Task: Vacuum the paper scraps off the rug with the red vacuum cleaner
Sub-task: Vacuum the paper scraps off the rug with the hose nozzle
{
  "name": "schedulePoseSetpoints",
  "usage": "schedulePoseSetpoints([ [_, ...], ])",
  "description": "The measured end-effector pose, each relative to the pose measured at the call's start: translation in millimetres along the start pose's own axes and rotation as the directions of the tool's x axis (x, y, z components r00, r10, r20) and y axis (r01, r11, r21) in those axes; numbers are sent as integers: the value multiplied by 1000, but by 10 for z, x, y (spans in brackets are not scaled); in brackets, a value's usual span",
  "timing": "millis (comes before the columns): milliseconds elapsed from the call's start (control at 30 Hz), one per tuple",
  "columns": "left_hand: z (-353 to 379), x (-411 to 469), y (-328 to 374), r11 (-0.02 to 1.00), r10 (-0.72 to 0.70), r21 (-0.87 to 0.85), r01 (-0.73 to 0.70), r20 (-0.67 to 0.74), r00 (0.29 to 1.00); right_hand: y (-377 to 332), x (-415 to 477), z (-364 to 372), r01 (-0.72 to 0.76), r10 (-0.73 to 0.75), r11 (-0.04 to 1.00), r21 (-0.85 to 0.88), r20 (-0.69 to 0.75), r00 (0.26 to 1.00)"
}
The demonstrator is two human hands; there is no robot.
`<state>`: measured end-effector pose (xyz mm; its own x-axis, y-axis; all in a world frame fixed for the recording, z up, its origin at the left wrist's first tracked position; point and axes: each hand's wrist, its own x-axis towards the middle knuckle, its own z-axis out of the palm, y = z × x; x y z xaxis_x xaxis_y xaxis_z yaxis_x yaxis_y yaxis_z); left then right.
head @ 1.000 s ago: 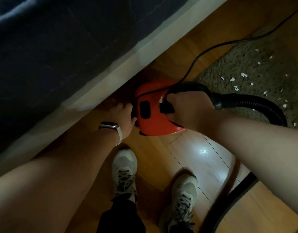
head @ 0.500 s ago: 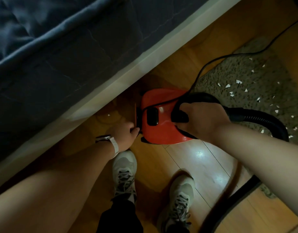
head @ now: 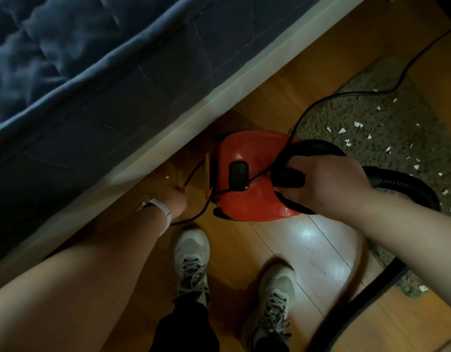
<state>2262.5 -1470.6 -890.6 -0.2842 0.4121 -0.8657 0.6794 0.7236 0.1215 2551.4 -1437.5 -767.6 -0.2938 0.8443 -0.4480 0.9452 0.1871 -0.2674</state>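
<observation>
Head view, looking down past both forearms. We recorded the red vacuum cleaner [head: 247, 196] as a small canister with a glossy, rounded red shell, a black rocker switch [head: 238, 175] set in the middle of its top, black trim along its near lower edge, and an arched black handle [head: 313, 146] toward its right side. It stood on the wooden floor [head: 290, 252], just beside the pale bed frame [head: 194, 115] on one side and the near edge of the rug [head: 387, 107] on the other, a little ahead of two light lace-up shoes [head: 192, 252]. The right hand [head: 328, 184] was clenched round the handle, its fingers curled under the arch. A ribbed black hose [head: 407, 186] left the body behind that hand and curved away to the right. A thin black power cord [head: 321, 99] ran from the upper right across the rug, over the red shell and past the switch, and looped on the floor at the canister's left. The left hand [head: 177, 196], with a pale band [head: 164, 214] at the wrist, lay low beside that loop. It was blurred, and we could not tell whether its fingers grasped the cord or hung free. The rug was a speckled olive-brown pile strewn with small white paper scraps [head: 342, 130]. One stray scrap [head: 167, 177] lay on the floor near the bed frame. A dark blue quilted mattress [head: 92, 80] filled the upper left.
</observation>
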Motion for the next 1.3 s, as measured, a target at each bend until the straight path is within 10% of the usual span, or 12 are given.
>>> schedulePoseSetpoints([
  [267,-231,-295,346,834,220,-449,-320,-262,940,65,37,8,-13,16,998,-57,62,998],
  [1033,-136,-234,-32,970,229,88,-226,-24,973,-199,572,415,134,-121,990,-54,197,973],
  [1300,7,-455,553,836,546,11,-548,-100,832,-89,474,364,83,-74,996,-39,209,975],
])
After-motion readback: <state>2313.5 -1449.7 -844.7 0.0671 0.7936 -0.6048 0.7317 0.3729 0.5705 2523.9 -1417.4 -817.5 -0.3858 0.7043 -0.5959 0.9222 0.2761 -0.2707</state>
